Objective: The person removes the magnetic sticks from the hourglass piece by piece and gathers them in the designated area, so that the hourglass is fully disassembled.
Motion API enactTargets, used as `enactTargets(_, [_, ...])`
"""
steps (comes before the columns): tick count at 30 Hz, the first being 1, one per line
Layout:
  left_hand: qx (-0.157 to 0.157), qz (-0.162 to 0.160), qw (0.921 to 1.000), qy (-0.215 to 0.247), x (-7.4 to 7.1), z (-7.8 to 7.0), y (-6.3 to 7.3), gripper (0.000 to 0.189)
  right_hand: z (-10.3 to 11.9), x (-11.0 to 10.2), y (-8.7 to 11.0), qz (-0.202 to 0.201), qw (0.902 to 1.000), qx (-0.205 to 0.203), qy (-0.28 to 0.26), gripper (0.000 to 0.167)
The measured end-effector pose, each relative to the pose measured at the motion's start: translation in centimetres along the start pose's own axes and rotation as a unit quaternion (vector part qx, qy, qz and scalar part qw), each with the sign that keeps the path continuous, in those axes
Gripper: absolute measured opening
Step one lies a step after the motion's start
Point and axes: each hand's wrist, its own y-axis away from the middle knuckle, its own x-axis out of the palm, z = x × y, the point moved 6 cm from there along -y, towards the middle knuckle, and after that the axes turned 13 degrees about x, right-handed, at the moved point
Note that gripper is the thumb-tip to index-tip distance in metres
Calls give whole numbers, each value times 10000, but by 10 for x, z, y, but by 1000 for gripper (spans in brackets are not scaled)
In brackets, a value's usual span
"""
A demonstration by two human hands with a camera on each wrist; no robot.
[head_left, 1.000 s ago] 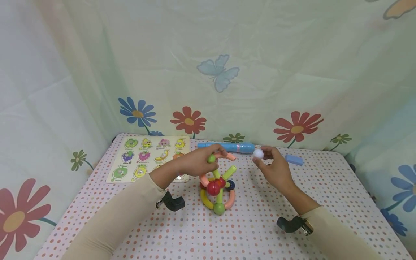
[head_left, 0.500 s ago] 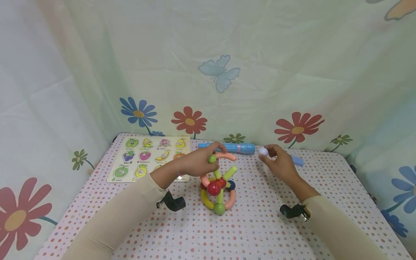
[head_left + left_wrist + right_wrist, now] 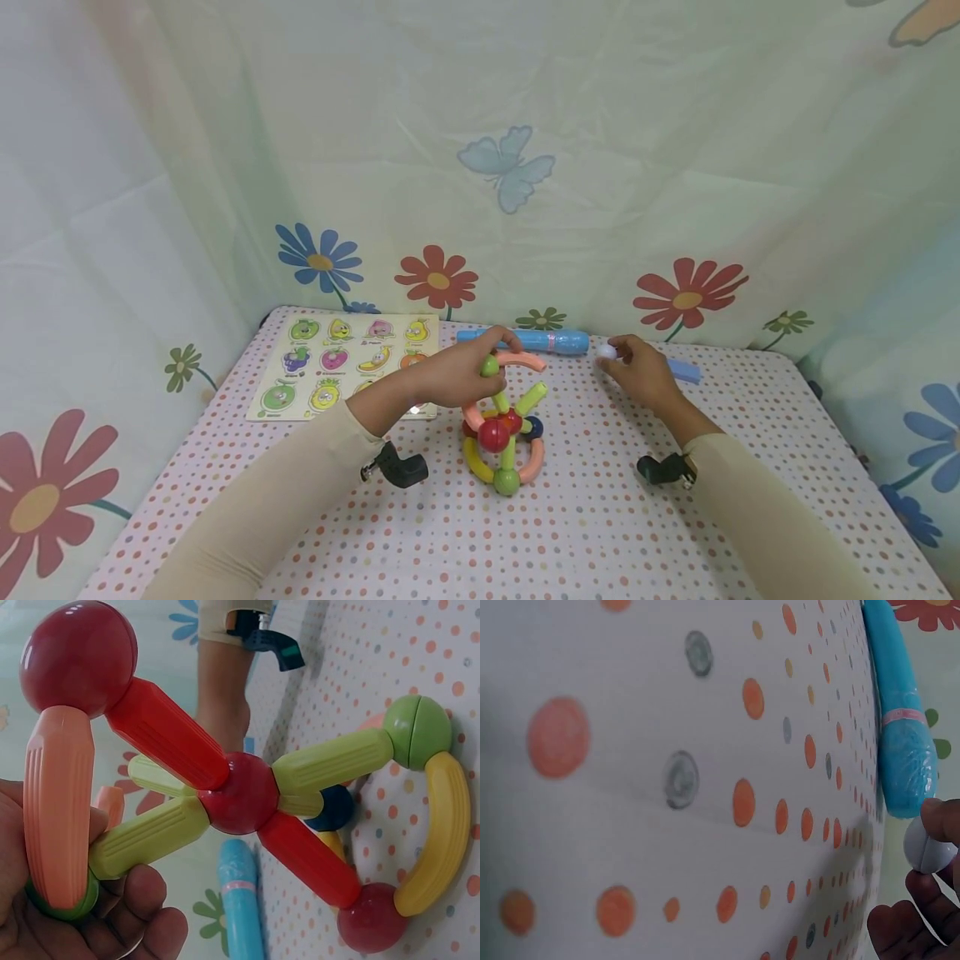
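Note:
My left hand (image 3: 468,372) grips the top green ball (image 3: 490,365) of a toy model built from coloured rods and balls. Red, green and dark blue balls join straight red and lime rods with curved peach and yellow ones. Low on the model, a curved yellow rod (image 3: 442,832) links a green ball to a red one. One curved peach rod (image 3: 527,360) sticks out to the right at the top. My right hand (image 3: 645,375) pinches a pale lavender ball (image 3: 928,846) between thumb and fingers, close to the back of the table; the fingers partly cover it.
A light blue bottle-shaped item (image 3: 551,342) with a pink band lies along the back edge. A blue block (image 3: 686,371) is partly behind my right hand. At the left lies a fruit picture board (image 3: 258,408), partly under my left arm. A printed curtain (image 3: 360,167) hangs behind.
My right hand has moved a little right with the lavender ball, then slightly lower, covering part of the blue block. The left hand and the model stay in place.

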Motion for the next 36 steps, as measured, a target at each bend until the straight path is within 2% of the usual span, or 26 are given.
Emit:
enactTargets(14, [23, -15, 10000, -30, 0, 0, 1, 47, -3, 9, -11, 177, 9992, 138, 336, 49])
enactTargets(20, [89, 11, 9999, -62, -1, 0, 0, 46, -2, 10, -10, 267, 9983, 210, 472, 53])
enactTargets(23, [142, 24, 9999, -78, 0, -1, -1, 46, 0, 5, -6, 249, 9990, 138, 332, 58])
enactTargets(28, [174, 28, 9998, -132, 0, -2, -2, 45, 12, -6, 11, 51, 9997, -223, -55, 64])
enactTargets(36, [114, 14, 9999, -28, -1, 1, -1, 45, 38, -3, 46, -46, 9952, -810, -544, 58])
